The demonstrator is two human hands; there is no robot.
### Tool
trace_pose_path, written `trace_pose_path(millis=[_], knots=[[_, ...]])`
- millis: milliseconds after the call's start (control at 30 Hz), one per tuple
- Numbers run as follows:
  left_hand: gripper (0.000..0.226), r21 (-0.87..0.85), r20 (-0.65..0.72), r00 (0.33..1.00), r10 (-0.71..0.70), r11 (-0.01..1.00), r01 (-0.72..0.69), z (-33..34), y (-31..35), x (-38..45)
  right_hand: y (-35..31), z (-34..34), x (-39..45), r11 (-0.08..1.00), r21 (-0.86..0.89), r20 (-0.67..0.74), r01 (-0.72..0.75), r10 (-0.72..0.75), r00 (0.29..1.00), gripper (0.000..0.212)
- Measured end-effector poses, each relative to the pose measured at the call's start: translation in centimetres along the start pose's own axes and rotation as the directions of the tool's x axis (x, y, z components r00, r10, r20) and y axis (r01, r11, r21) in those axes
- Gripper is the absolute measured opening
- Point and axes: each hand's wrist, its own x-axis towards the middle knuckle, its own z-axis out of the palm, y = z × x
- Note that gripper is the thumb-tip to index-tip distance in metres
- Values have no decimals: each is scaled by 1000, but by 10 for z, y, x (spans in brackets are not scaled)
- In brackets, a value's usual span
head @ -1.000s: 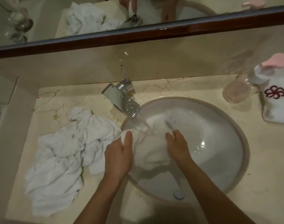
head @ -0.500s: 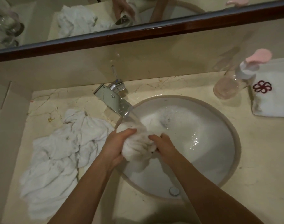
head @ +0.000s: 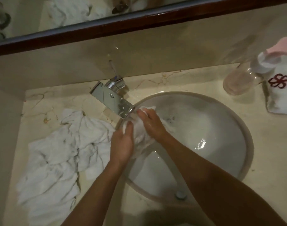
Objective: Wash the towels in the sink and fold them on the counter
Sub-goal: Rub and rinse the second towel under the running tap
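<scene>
White towel [head: 140, 134] at sink [head: 244, 128] edge, under faucet [head: 111, 99].

Mirror-bright metal tap [head: 111, 100], glossy veined marble counter [head: 270, 144], wet cloth towel [head: 139, 134].

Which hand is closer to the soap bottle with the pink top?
The right hand. It works the wet towel under the tap, on the side nearer the soap bottle; the left hand is farther away.

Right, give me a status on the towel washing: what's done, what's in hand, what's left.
Done: nothing looks finished; no folded, washed towel shows from this batch.
In hand: left hand and right hand grip one wet towel under the faucet in the sink.
Left: the crumpled towel pile on the counter still needs washing, then all the folding.
</scene>
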Motion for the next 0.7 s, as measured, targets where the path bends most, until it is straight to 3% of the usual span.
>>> trace_pose_path(millis=[100,167,267,367,500,600,700], knots=[[27,-44,-96,990,100,993,-105,-4,-3,-32,16,2,-6,979,164,171,-120,92,981,28],[22,-40,-120,983,136,989,-142,5,-10,-31,32,2,-10,982,164,61,-95,86,994,29],[24,42,-100,978,183,983,-179,28,-27,-11,69,5,-6,985,-162,-270,-64,18,963,26],[34,69,-88,990,111,992,-106,43,-50,9,106,14,-1,875,-475,-153,86,-179,972,47],[34,159,-108,991,80,985,-62,46,-65,14,125,38,22,730,-674,-180,112,-309,934,33],[37,259,-50,994,94,963,-78,53,-68,27,131,45,41,752,-659,-237,1,-208,949,25],[34,246,-78,994,74,968,-53,63,-66,41,122,37,56,761,-646,-171,-60,-68,983,19]])
